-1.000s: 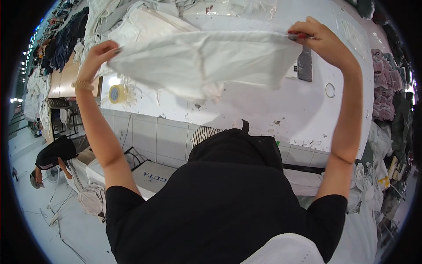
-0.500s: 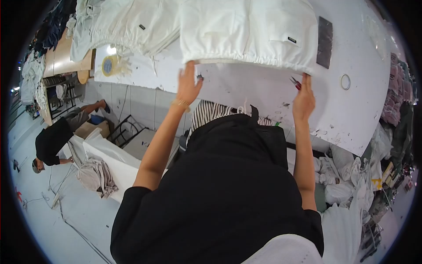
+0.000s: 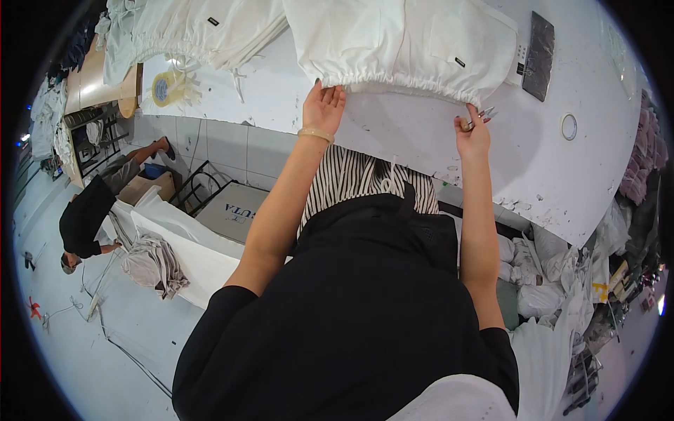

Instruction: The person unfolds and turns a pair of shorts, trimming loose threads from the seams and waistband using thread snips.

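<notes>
A white garment [image 3: 400, 45] with a gathered elastic edge, a seam down the middle and a small black label lies on the white table. My left hand [image 3: 324, 109], palm up with a bracelet on the wrist, has its fingers tucked under the left end of the gathered edge and its thumb at the corner. Small thread snips [image 3: 486, 113] are held in my right hand [image 3: 474, 135], blades pointing right. The fingertips of that hand touch the right end of the same edge.
More white garments [image 3: 203, 31] lie to the left. A tape roll [image 3: 161, 89], a dark flat piece [image 3: 538, 56] and a ring of tape [image 3: 569, 127] rest on the table [image 3: 533, 161]. A person in a black shirt [image 3: 86, 215] bends beside stacked cloth [image 3: 156, 263].
My left hand has turned palm up and gone under the gathered edge. My right hand has curled its fingers at the right corner. The garment appears more tilted, and the view has shifted.
</notes>
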The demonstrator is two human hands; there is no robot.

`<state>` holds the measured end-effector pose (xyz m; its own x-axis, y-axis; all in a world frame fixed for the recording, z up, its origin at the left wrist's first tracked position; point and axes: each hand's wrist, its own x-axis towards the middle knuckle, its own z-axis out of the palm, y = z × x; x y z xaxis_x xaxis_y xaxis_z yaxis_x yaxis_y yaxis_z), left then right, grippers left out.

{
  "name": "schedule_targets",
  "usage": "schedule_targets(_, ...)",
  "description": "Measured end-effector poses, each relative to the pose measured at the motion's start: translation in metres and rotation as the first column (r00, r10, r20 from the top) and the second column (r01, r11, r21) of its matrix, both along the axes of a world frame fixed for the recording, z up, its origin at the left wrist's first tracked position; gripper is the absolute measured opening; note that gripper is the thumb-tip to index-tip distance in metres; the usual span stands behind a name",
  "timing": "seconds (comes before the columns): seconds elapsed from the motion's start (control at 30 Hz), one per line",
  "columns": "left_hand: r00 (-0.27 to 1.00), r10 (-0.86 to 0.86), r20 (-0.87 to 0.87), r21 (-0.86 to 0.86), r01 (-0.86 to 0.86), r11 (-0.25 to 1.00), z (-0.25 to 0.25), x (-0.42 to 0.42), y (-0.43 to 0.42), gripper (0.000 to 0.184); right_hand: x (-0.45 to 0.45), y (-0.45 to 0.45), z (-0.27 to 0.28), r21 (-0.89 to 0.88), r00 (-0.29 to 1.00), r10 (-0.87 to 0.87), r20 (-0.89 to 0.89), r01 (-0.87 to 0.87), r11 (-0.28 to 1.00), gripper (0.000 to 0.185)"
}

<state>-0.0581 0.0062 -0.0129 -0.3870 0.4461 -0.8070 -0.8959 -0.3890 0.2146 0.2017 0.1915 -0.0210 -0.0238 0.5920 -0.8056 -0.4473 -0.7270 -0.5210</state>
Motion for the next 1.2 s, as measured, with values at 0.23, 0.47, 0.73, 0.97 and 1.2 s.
schedule_targets(0.23, 0.997, -0.061, 0.051, 0.066, 0.057, 0.996, 0.009, 0.005, 0.042, 0.033, -0.021, 0.047, -0.015, -0.126, 0.995, 0.095, -0.014, -0.096, 0.987, 0.015)
schedule_targets(0.47, 0.971, 0.055, -0.232, 0.312, 0.021, 0.95, 0.07, -0.026, 0.052, 0.026, 0.008, 0.052, 0.042, 0.191, 0.926, -0.081, -0.37, 0.161, 0.968, 0.017)
schedule_targets(0.73, 0.988, 0.087, -0.13, 0.7, 0.029, 0.714, 0.15, -0.036, 0.039, 0.068, 0.036, 0.053, 0.137, 0.416, 0.724, 0.145, -0.674, 0.21, 0.885, 0.027)
schedule_targets(0.97, 0.984, 0.052, -0.17, 0.686, 0.08, 0.724, 0.161, -0.035, 0.039, 0.077, 0.042, 0.059, 0.145, 0.457, 0.705, 0.188, -0.684, 0.214, 0.863, 0.028)
schedule_targets(1.2, 0.974, 0.045, -0.224, 0.636, 0.111, 0.763, 0.166, -0.038, 0.038, 0.077, 0.035, 0.056, 0.148, 0.508, 0.733, 0.242, -0.636, 0.161, 0.846, 0.032)
